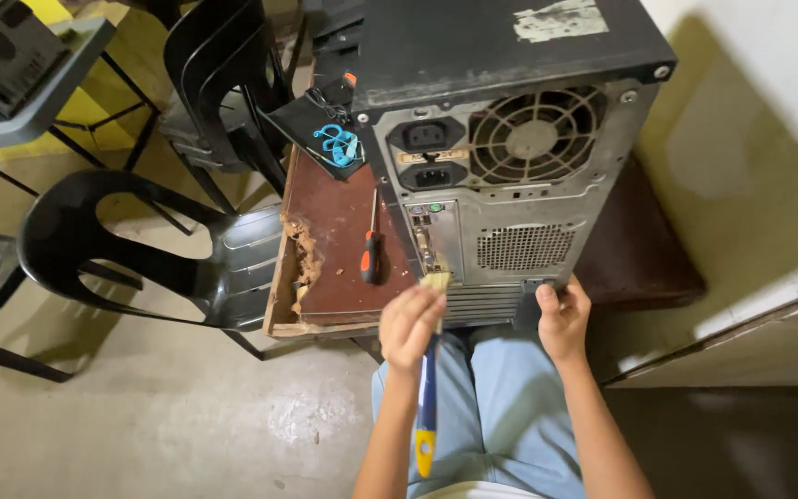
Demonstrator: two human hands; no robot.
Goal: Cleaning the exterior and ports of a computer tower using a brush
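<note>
The computer case fills the small table to its near edge, where your left hand grips a paintbrush against its rear panel and your right hand clasps its lower corner.

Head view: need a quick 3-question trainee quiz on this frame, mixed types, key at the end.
1. True or false: the left hand holds a paintbrush with its bristles against the back of the computer case.
2. Multiple choice: what lies on the brown tabletop left of the case? A) a hammer B) an orange-and-black screwdriver C) a roll of tape
3. Fill in: the right hand grips the case at its lower ____ corner, as seen in the picture.

Key
1. True
2. B
3. right
</note>
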